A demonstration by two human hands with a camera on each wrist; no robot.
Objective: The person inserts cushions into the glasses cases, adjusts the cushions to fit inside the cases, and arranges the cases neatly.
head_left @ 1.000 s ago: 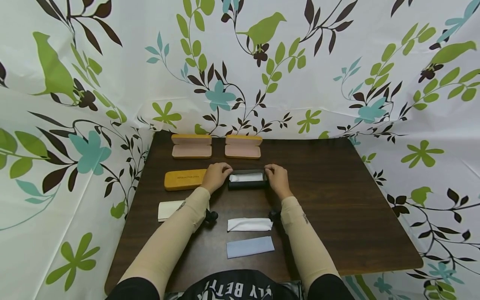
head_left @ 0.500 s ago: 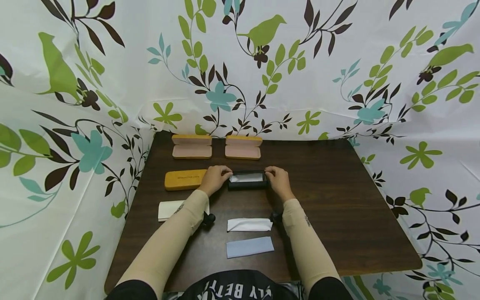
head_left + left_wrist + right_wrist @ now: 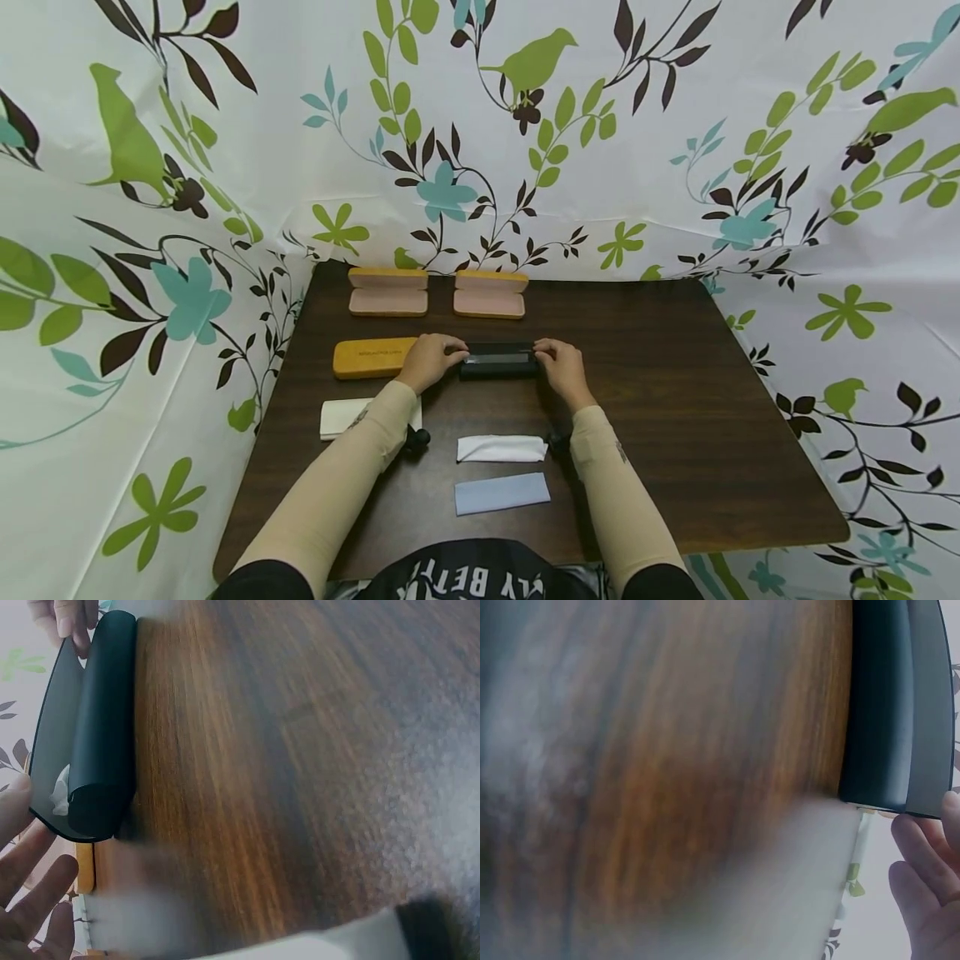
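A black glasses case (image 3: 497,368) lies lengthwise across the middle of the table, its lid tilted partway down over the body. At the lid's left end, my left hand (image 3: 431,362) pinches the edge between thumb and fingers. My right hand (image 3: 564,371) pinches the opposite end. Through the remaining gap, the left wrist view shows a bit of white cloth (image 3: 60,793) inside the case. Most of that cloth is hidden by the lid. In the right wrist view, the case's dark body and grey lid underside (image 3: 932,712) stand close together.
Left of the black case lies a closed yellow glasses case (image 3: 371,358). Two open cases with pink linings (image 3: 388,302) stand at the back. Nearer are a folded cream cloth (image 3: 341,419), a white cloth (image 3: 502,448) and a light blue cloth (image 3: 502,494).
The black case's lid has swung down toward me, covering most of the white cloth seen inside before. Both hands have stayed at its ends, moving down with it.
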